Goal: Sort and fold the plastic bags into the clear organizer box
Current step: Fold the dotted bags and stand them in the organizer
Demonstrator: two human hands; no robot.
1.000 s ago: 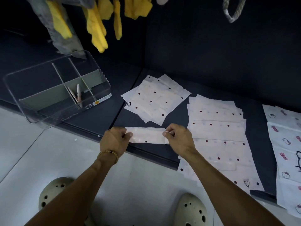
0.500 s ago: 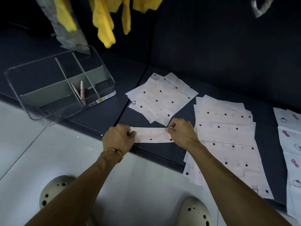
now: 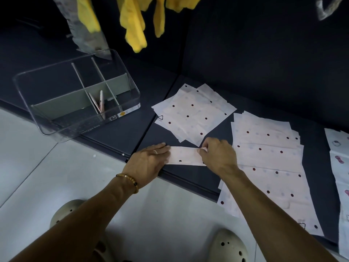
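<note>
Thin pink dotted plastic, mid-fold on the dark tabletop (image 3: 117,133).

From the head view: the left hand (image 3: 149,163) lies flat with straight fingers pressing one end of the folded bag strip (image 3: 184,156), while the right hand (image 3: 217,154) pinches its other end. The folding step looks under way; next it likely needs another fold, then slotting upright into the clear organizer box (image 3: 47,129), to the left, beside the folded bags (image 3: 100,101) there.

Probably a home: pale tiled floor (image 3: 170,214), low dark padded platform (image 3: 117,133), yellow cloths (image 3: 134,25) hanging above.
</note>
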